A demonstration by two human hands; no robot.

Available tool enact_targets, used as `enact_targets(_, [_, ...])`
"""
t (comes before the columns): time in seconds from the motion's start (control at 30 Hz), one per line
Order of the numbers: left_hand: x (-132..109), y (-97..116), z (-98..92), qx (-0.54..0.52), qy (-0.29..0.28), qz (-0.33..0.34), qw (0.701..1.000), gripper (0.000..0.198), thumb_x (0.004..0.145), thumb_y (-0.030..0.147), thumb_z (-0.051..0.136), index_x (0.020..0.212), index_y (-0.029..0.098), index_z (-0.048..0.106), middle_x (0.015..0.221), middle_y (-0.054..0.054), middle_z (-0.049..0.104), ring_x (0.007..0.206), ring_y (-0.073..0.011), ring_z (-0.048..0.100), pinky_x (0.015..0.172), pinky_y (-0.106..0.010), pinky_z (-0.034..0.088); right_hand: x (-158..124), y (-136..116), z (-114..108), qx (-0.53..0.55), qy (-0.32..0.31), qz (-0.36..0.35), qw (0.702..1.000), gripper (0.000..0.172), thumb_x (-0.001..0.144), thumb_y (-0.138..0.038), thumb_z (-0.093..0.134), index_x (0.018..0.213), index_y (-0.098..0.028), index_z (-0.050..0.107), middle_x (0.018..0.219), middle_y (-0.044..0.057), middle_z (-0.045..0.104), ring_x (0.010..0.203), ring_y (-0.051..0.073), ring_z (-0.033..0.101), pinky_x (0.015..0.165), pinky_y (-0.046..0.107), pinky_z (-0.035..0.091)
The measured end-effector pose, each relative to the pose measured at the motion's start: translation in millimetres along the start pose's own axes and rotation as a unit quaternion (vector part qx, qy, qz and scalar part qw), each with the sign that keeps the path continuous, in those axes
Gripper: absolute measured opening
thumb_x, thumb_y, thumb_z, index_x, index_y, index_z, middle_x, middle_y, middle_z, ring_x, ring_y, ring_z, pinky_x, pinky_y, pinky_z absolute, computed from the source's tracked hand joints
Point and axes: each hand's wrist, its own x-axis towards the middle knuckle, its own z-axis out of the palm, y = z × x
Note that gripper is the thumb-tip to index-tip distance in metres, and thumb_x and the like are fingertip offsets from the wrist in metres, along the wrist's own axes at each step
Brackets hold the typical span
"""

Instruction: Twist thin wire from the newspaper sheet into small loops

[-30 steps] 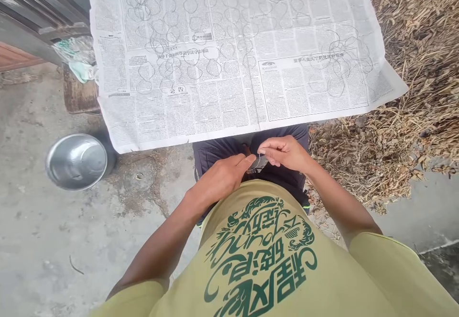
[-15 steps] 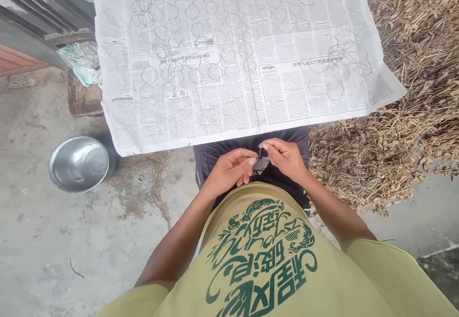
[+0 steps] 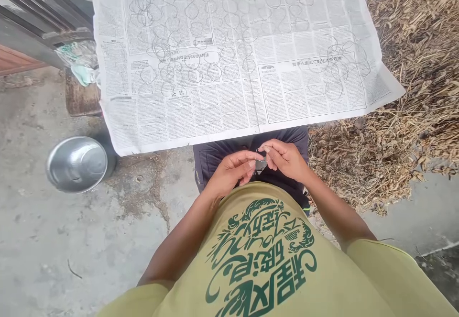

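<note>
Over my lap, my left hand (image 3: 234, 169) pinches a thin, bent wire (image 3: 260, 160) between thumb and forefinger. My right hand (image 3: 282, 158) grips the same wire from the other side, its fingertips close to the left ones. Between the hands the wire curves into a small loop; its ends are hidden by my fingers. Just beyond, a newspaper sheet (image 3: 222, 121) is spread out at about knee height. Many curved wire pieces (image 3: 334, 90) lie on it, some in figure-eight shapes and some tangled together.
A metal basin (image 3: 77, 164) stands on the concrete floor at the left. Behind it, a crumpled cloth (image 3: 81, 63) rests on a wooden stool (image 3: 81, 99). Dry stalks and leaves (image 3: 358, 169) are heaped along the right side. Metal bars (image 3: 32, 11) are at the upper left.
My hands have drawn slightly closer together, and the right fingertips have shifted left. The wire between them now looks more rounded, where before one end stuck up.
</note>
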Motion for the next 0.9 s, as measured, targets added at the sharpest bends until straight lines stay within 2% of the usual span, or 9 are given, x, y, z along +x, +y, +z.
enact_targets(0.2, [2,-6,5.1,-0.073,-0.049,0.004,0.996,0.033,0.100,0.044,0.080,0.116,0.016,0.079,0.070,0.003,0.055,0.055,-0.0088,0.053,0.052,-0.021,0.043,-1,-2,15,-0.001,0.033,0.013,0.999,0.025,0.114,-0.040,0.051,0.107,-0.022,0.067,0.062,-0.007,0.063,0.052,0.012,0.059,0.060,0.025,0.048])
enact_targets(0.4, [2,-7,-3.0,-0.044,-0.077,-0.023,0.996,0.031,0.104,0.046,0.075,0.109,0.015,0.073,0.072,0.001,0.063,0.060,-0.0133,0.066,0.050,-0.020,0.045,-3,-2,15,0.013,0.004,0.019,1.000,0.023,0.115,-0.040,0.049,0.107,-0.023,0.063,0.064,-0.006,0.067,0.050,0.011,0.059,0.059,0.024,0.048])
enact_targets(0.53, [0,-8,-6.4,-0.051,-0.079,-0.030,0.995,0.029,0.106,0.044,0.073,0.107,0.016,0.072,0.072,0.000,0.065,0.062,-0.0150,0.071,0.048,-0.019,0.045,-7,-3,22,-0.011,0.030,0.033,0.999,0.025,0.115,-0.041,0.048,0.107,-0.023,0.063,0.064,-0.005,0.068,0.052,0.012,0.061,0.061,0.025,0.049])
enact_targets(0.73, [-1,-6,-12.5,-0.069,-0.097,-0.010,0.993,0.033,0.100,0.038,0.082,0.121,0.013,0.078,0.090,-0.011,0.079,0.082,-0.0213,0.080,0.069,-0.028,0.062,-10,-8,37,0.024,0.077,0.083,0.993,0.025,0.113,-0.044,0.052,0.104,-0.023,0.064,0.061,-0.006,0.065,0.048,0.012,0.058,0.055,0.025,0.047])
enact_targets(0.9, [1,-4,-18.2,-0.072,-0.095,-0.044,0.992,0.035,0.093,0.037,0.090,0.115,0.012,0.080,0.091,-0.015,0.084,0.081,-0.0257,0.083,0.071,-0.034,0.067,-10,-13,40,0.020,0.087,0.100,0.991,0.023,0.111,-0.041,0.053,0.102,-0.023,0.064,0.059,-0.006,0.064,0.048,0.013,0.058,0.054,0.025,0.047])
